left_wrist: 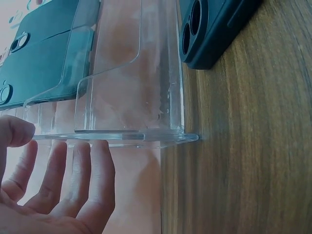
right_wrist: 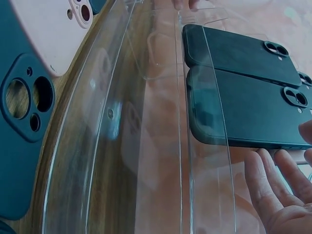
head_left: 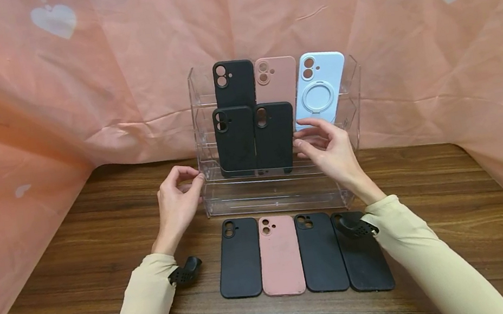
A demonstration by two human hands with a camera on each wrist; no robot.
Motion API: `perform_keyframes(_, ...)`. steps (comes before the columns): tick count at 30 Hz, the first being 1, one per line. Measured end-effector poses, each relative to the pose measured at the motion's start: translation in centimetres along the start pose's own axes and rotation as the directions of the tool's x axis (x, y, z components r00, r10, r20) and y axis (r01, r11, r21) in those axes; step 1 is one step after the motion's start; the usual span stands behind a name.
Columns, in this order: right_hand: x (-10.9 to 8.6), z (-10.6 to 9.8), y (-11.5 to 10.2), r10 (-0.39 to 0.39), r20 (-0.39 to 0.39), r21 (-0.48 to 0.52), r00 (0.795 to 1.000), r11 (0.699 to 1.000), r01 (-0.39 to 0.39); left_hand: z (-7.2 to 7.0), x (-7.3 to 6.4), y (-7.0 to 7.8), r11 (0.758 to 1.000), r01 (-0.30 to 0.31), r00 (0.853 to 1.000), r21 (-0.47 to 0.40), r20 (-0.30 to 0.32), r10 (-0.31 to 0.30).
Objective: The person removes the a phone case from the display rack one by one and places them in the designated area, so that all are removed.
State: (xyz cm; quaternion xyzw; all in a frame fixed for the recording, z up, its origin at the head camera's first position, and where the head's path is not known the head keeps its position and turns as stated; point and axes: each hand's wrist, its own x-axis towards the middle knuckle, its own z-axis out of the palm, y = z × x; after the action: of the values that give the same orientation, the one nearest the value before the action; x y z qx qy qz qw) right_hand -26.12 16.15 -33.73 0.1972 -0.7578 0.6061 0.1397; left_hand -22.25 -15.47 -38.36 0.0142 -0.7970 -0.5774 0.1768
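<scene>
A clear tiered display stand holds several phone cases. My left hand pinches its left side edge, thumb in front and fingers along the outer face. Two black cases lean side by side in a lower tier: a left one and a right one. Behind them stand another black case, a pink case and a white case with a ring, tilted rightward. My right hand has loosely bent fingertips at the right edge of the right front black case, overlapping the white case's bottom.
On the wooden table before the stand lies a row of cases: a black one, a pink one, then two more black ones, the inner and partly sleeve-side outer case. Pink cloth hangs around.
</scene>
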Motion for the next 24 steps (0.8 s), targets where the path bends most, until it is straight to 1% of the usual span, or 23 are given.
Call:
perform_keyframes(5,0.1,0.3,0.1,0.002,-0.009,-0.013,1.000,1.000,-0.002,0.0,0.0,-0.1,1.000,0.008,1.000,0.001,-0.002,-0.008)
perform_keyframes(10,0.0,0.5,-0.1,-0.002,-0.021,-0.055,1.000,0.999,0.001,0.0,0.0,-0.1,1.000,0.014,1.000,0.000,0.002,-0.014)
perform_keyframes(14,0.0,0.8,-0.2,-0.038,-0.041,-0.127,0.998,0.991,0.033,-0.1,0.0,0.0,1.000,0.013,1.000,-0.002,0.001,-0.013)
perform_keyframes(18,0.2,1.3,-0.3,-0.076,-0.083,-0.203,0.994,0.978,0.058,-0.1,0.0,0.0,1.000,0.007,1.000,0.001,0.002,-0.007)
perform_keyframes(24,0.5,2.0,-0.3,-0.092,-0.155,-0.294,0.984,0.955,0.043,-0.1,0.0,-0.1,1.000,0.012,1.000,0.001,0.005,-0.012)
